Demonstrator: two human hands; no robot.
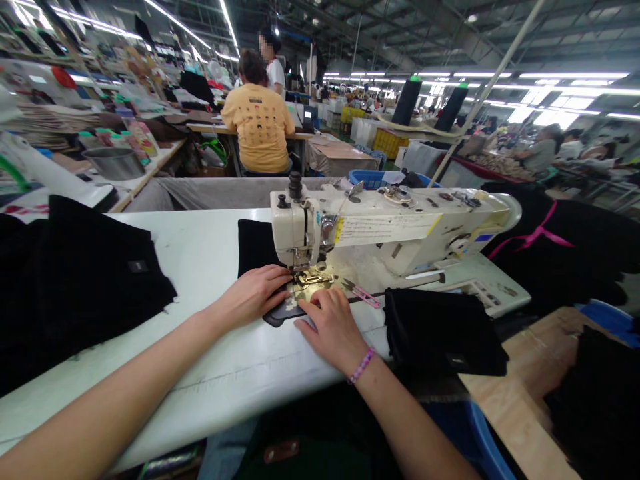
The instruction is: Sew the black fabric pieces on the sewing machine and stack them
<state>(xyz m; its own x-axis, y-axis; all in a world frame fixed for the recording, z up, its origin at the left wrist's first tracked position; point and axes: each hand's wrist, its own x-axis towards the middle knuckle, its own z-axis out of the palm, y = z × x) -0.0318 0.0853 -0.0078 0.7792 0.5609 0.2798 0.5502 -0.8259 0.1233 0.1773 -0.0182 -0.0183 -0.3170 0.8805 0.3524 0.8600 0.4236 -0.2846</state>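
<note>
We're pressing soft black cloth (256, 245) at the white sewing machine (395, 230) — left hand (253, 295) and right hand (333, 330) lying open, pinching nothing.

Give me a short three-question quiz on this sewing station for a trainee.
1. Does the left hand or the right hand wear the beaded bracelet?
2. True or false: the pink-handled thread snips lie behind the sewing machine, on the side away from the person.
3. What colour is the folded fabric to the right of the hands?

Key:
1. The right hand.
2. False: they lie on the near side of the machine's arm.
3. Black.
</note>
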